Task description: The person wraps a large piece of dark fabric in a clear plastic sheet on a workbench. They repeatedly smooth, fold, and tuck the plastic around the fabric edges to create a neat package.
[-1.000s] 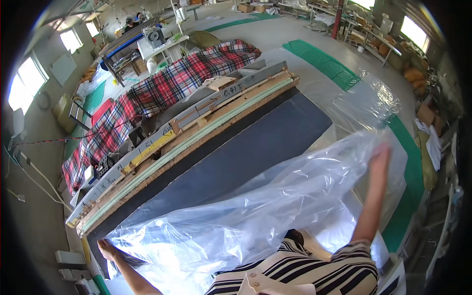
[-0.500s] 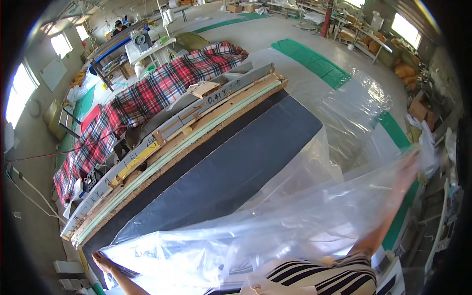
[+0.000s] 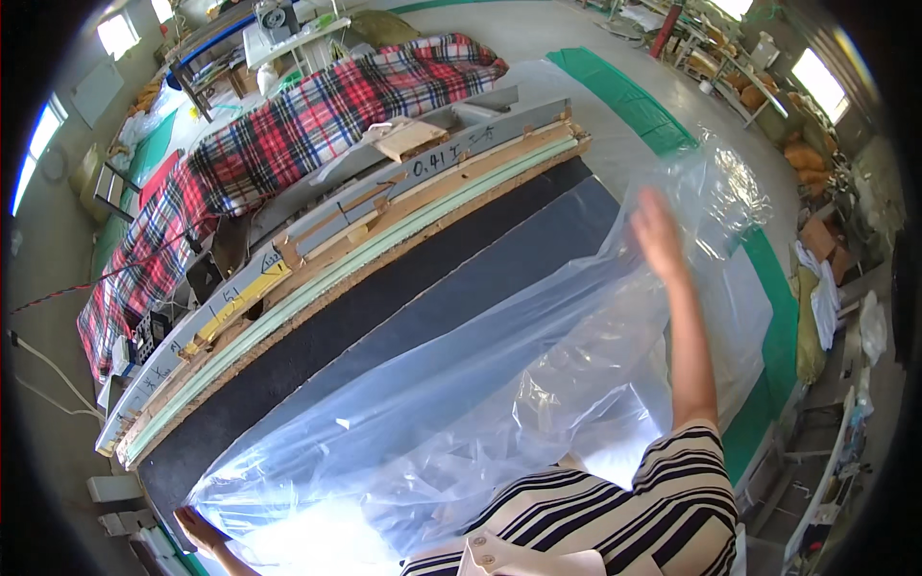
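Note:
A clear plastic sheet (image 3: pixel 451 384) stretches in creases over a dark blue-grey sheet on a black-topped work surface (image 3: pixel 317 346). At the near left corner of the surface, my left hand (image 3: pixel 200 530) is closed on the gathered end of the plastic. My right hand (image 3: pixel 657 235) is at the far right end of the dark sheet (image 3: pixel 581 216), with the plastic's edge drawn up to it. Motion blurs its fingers, but the plastic follows the hand. Between my two hands the plastic's far edge runs slantwise, leaving a strip of the dark sheet uncovered.
Along the surface's far side run wooden strips, a pale green strip (image 3: pixel 375 235) and a grey metal beam (image 3: pixel 442 158) with handwritten marks. Behind lies a red plaid cloth (image 3: pixel 317 120). Green floor strips (image 3: pixel 624 101) and more clear plastic (image 3: pixel 725 192) are on the right.
My right hand has swung leftward and away from me, drawing the plastic across more of the dark sheet. My left hand stays at the near left corner. The whole view has shifted slightly.

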Motion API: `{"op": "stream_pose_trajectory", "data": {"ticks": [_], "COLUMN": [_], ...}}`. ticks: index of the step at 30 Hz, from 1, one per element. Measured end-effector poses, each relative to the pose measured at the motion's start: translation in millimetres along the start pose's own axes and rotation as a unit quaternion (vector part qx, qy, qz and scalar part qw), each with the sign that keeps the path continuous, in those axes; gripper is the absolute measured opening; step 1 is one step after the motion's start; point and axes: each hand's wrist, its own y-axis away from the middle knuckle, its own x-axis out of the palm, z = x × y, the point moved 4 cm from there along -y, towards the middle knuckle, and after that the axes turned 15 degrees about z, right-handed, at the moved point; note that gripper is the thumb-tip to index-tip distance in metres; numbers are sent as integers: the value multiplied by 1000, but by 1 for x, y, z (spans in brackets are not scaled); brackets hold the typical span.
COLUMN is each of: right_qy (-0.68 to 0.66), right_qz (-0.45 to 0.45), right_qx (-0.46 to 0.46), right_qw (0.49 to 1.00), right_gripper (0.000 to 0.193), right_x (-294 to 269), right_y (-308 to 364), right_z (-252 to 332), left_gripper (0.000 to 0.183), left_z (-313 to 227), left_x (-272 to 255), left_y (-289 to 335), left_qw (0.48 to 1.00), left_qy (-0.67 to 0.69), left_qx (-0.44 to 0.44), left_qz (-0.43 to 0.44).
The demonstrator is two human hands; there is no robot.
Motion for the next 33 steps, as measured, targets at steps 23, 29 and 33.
{"op": "stream_pose_trajectory", "data": {"ticks": [23,29,33], "right_qy": [68,77,14], "right_qz": [37,-12,-32], "right_qx": [-62,-47,-85], "right_qw": [995,996,996], "right_gripper": [44,32,27], "right_x": [71,70,73], "right_y": [-26,-12,-3], "right_z": [57,98,105], "left_gripper": [20,29,42], "left_z": [17,22,32], "left_x": [-6,-22,-27], "left_y": [7,-1,-26], "left_qw": [970,985,990], "left_qy": [211,164,-97], "left_qx": [-49,4,-88], "left_qz": [110,57,49]}}
